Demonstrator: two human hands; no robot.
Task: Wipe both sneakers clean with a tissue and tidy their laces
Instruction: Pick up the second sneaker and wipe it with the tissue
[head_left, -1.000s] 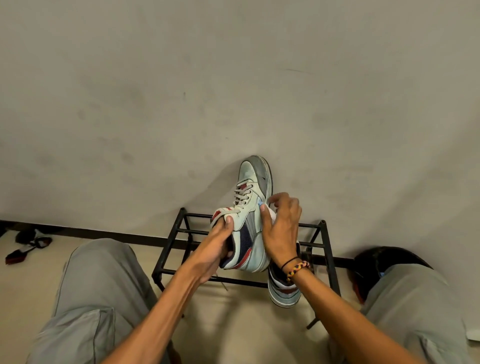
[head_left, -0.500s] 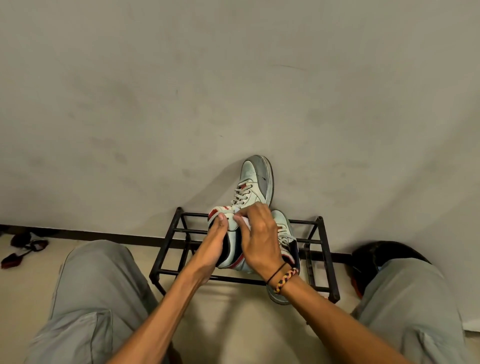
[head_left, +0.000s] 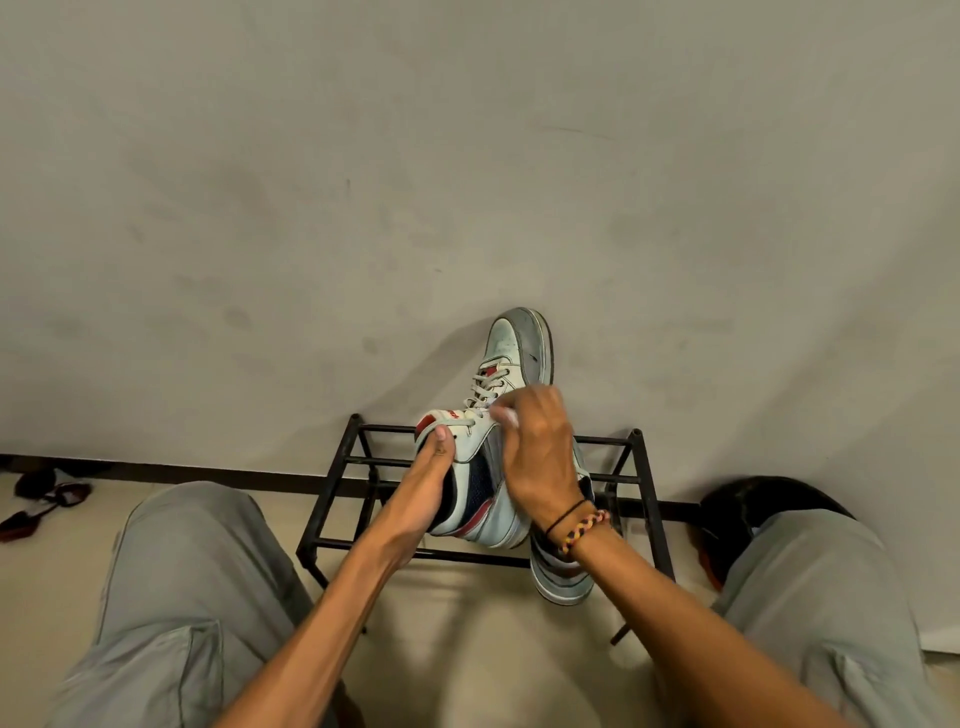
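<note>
The left hand (head_left: 434, 480) holds the raised sneaker (head_left: 498, 447) at its collar, with the thumb laid over the top edge near the red-trimmed tongue and the fingers hidden inside the opening, so its grip is curled round the heel end of the shoe. The sneaker stands toe up against the grey wall (head_left: 467, 182), its worn toe cap pointing at the ceiling and its grey laces (head_left: 485, 384) running down the front. The right hand (head_left: 540, 457) covers the sneaker's outer side, fingers bent and pinching a small white tissue (head_left: 506, 415) that peeps out at the knuckles, pressed to the shoe just below the laces (only a scrap of it shows). A black cord and a braided bracelet (head_left: 582, 530) sit on that wrist. The second sneaker (head_left: 563, 579) lies on the black metal shoe rack (head_left: 358, 514), mostly hidden behind the right forearm, its heel jutting over the front rail. Both grey-trousered knees (head_left: 192, 571) frame the view. On the floor at far left lies a dark sandal (head_left: 47, 493), and beside the right knee sits a dark object I cannot identify
</note>
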